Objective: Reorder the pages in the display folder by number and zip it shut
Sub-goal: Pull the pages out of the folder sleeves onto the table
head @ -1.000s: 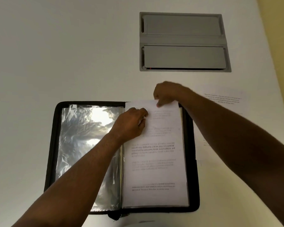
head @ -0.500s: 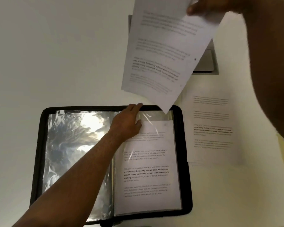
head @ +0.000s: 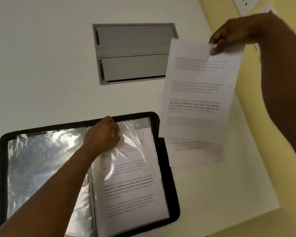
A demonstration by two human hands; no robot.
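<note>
The black zip display folder [head: 167,170] lies open on the white table, shiny plastic sleeves on its left half. A printed page marked 6 [head: 135,182] sits in the right-hand sleeve. My left hand [head: 103,134] pinches the top of that clear sleeve near the spine. My right hand [head: 229,36] pinches the top edge of a loose printed page [head: 198,93], which hangs in the air to the right of the folder. Beneath it, another loose page [head: 195,153] lies flat on the table beside the folder.
A grey recessed cable hatch [head: 132,53] sits in the table behind the folder. The table's right edge [head: 256,151] borders a yellow wall, where a white socket [head: 244,3] shows at the top. Bare tabletop spreads to the far left.
My right hand pulled the page out of the sleeve, lifted it high, then carried it right and lower over the loose page. My left hand stayed at the sleeve's top, now pinching it.
</note>
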